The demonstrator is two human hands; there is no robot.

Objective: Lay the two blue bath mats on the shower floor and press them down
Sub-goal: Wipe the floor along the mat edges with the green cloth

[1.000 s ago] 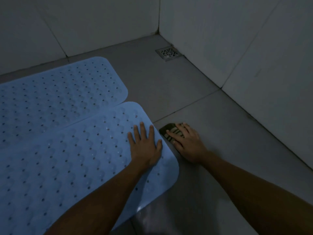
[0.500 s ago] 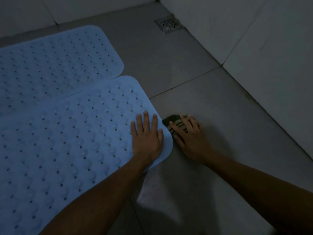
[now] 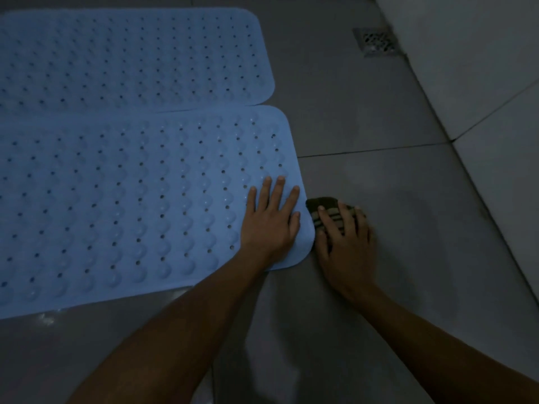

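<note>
Two blue perforated bath mats lie flat side by side on the grey tiled shower floor (image 3: 364,118). The far mat (image 3: 131,59) touches the near mat (image 3: 131,205) along their long edges. My left hand (image 3: 271,220) rests palm down, fingers spread, on the near mat's right end by its near corner. Just off that mat's edge, my right hand (image 3: 344,237) lies on the floor over a small dark striped cloth (image 3: 323,209), fingers curled on it.
A square metal floor drain (image 3: 377,42) sits at the far right by the wall. A pale tiled wall (image 3: 481,68) runs along the right side. Bare floor tiles stretch in front of and to the right of the mats.
The view has swung so the mats run across the picture. Both hands keep their places, the left on the mat's end, the right on the striped cloth.
</note>
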